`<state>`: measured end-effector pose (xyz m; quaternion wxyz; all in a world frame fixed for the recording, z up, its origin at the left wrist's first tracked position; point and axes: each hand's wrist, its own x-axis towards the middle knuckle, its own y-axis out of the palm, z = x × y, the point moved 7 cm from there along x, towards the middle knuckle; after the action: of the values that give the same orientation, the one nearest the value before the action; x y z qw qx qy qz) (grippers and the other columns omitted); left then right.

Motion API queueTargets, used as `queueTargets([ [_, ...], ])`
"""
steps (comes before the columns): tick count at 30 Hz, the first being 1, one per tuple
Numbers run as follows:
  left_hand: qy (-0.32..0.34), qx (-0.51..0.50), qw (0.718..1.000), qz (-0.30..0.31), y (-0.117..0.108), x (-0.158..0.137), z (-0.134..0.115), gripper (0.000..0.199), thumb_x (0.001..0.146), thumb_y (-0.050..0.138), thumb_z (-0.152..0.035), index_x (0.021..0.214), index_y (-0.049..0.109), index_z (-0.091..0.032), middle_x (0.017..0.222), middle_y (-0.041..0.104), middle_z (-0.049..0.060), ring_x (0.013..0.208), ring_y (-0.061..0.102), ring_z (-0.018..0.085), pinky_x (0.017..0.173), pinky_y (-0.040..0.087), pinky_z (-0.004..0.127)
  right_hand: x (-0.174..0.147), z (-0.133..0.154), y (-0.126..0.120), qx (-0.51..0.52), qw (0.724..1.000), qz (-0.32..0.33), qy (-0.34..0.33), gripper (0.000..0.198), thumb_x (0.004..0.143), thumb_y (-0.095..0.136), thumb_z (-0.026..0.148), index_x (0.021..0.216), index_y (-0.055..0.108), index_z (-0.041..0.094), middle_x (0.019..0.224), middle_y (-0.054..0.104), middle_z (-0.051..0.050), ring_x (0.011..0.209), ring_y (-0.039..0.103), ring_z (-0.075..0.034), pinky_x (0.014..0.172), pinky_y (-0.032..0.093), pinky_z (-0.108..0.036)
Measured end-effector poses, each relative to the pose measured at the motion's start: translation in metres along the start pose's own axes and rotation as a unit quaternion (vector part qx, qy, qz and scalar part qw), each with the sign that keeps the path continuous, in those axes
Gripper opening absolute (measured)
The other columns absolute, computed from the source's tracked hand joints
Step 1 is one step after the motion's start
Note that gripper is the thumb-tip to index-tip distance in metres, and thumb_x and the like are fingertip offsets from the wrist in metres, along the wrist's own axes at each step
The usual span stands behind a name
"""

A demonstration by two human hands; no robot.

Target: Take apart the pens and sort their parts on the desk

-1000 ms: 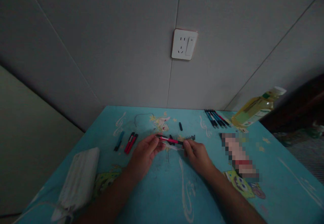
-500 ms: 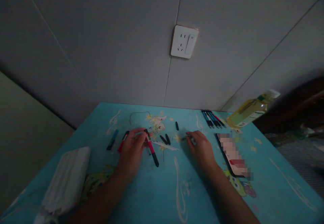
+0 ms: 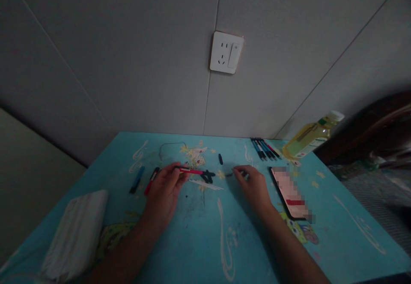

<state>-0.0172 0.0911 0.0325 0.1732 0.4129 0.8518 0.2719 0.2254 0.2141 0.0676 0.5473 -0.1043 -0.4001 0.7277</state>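
well, our left hand (image 3: 165,187) is closed around one end of a slim red-and-black, seemingly plastic pen (image 3: 192,171), which points from those fingers toward our right hand (image 3: 253,185). our right thumb and fingertips are nearly together; whether they pinch something we cannot tell. we judge the pen light, stiff and rather slick, best gripped mid-length, while the thin white sticks (image 3: 208,185) just right of our left hand probably bend easily
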Motion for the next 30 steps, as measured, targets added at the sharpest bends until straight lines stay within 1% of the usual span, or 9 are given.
queueTargets([
  [2,-0.002,-0.007,1.000,0.015,0.003,-0.001,0.001,0.025,0.080,0.074,-0.028,0.100,0.065,-0.016,0.098,0.070,0.005,0.087,0.066,0.014,0.082,0.053,0.026,-0.005,0.006,0.007,0.144,0.989,0.024,0.025,0.026,0.089,0.060,0.040,0.098,0.072,0.019,0.090,0.072,-0.006,0.078,0.064,-0.019,0.073,0.048,-0.031],
  [4,-0.007,-0.007,1.000,0.029,0.006,-0.003,0.003,0.024,0.081,0.072,-0.028,0.101,0.065,-0.016,0.100,0.070,0.006,0.088,0.066,0.014,0.083,0.054,0.027,-0.010,0.011,0.018,0.248,0.966,0.051,0.047,0.027,0.087,0.064,0.042,0.099,0.072,0.019,0.091,0.073,-0.006,0.079,0.065,-0.019,0.073,0.049,-0.030],
  [6,-0.015,-0.005,0.999,0.036,0.007,-0.005,0.005,0.024,0.081,0.072,-0.028,0.101,0.065,-0.017,0.100,0.070,0.006,0.087,0.067,0.014,0.082,0.054,0.027,-0.013,0.013,0.027,0.301,0.948,0.069,0.069,0.027,0.084,0.068,0.041,0.098,0.073,0.019,0.091,0.073,-0.006,0.080,0.065,-0.018,0.073,0.049,-0.030],
  [9,-0.017,-0.005,0.999,0.044,0.007,-0.006,0.005,0.024,0.081,0.072,-0.027,0.103,0.065,-0.017,0.101,0.070,0.006,0.087,0.067,0.014,0.082,0.054,0.027,-0.014,0.011,0.033,0.351,0.928,0.085,0.093,0.025,0.080,0.072,0.039,0.096,0.074,0.019,0.086,0.073,-0.004,0.073,0.063,-0.015,0.067,0.048,-0.027],
  [12,-0.012,-0.004,0.998,0.055,0.008,-0.006,0.004,0.023,0.083,0.070,-0.027,0.103,0.065,-0.018,0.104,0.070,0.006,0.090,0.067,0.015,0.084,0.054,0.027,-0.013,0.011,0.033,0.378,0.916,0.094,0.099,0.025,0.079,0.074,0.038,0.095,0.074,0.019,0.078,0.070,-0.002,0.066,0.058,-0.012,0.061,0.044,-0.024],
  [17,-0.007,0.007,0.998,0.056,0.010,-0.006,0.001,0.022,0.083,0.070,-0.026,0.103,0.065,-0.018,0.105,0.070,0.006,0.088,0.067,0.014,0.083,0.054,0.026,-0.017,0.017,0.035,0.391,0.909,0.104,0.098,0.024,0.080,0.073,0.038,0.094,0.073,0.018,0.075,0.068,-0.001,0.064,0.057,-0.012,0.060,0.043,-0.023],
  [22,0.004,0.046,0.998,0.044,0.010,-0.008,-0.005,0.028,0.080,0.073,-0.028,0.103,0.064,-0.018,0.105,0.070,0.006,0.084,0.067,0.014,0.080,0.054,0.024,-0.020,0.020,0.045,0.386,0.914,0.102,0.074,0.022,0.081,0.073,0.035,0.094,0.071,0.018,0.075,0.067,0.000,0.067,0.059,-0.012,0.063,0.045,-0.023],
  [27,0.002,0.054,0.997,0.053,0.008,-0.007,-0.003,0.026,0.080,0.073,-0.028,0.102,0.063,-0.018,0.105,0.070,0.005,0.086,0.067,0.014,0.082,0.054,0.023,-0.021,0.019,0.049,0.432,0.892,0.098,0.095,0.023,0.077,0.076,0.034,0.093,0.070,0.018,0.072,0.070,-0.001,0.066,0.064,-0.014,0.065,0.048,-0.025],
  [30,-0.011,0.062,0.997,0.045,0.004,-0.004,0.001,0.026,0.080,0.073,-0.027,0.103,0.063,-0.019,0.103,0.071,0.004,0.088,0.067,0.014,0.085,0.054,0.024,-0.022,0.022,0.041,0.416,0.904,0.065,0.072,0.020,0.076,0.077,0.035,0.087,0.071,0.019,0.079,0.073,-0.003,0.074,0.066,-0.016,0.072,0.050,-0.028],
])
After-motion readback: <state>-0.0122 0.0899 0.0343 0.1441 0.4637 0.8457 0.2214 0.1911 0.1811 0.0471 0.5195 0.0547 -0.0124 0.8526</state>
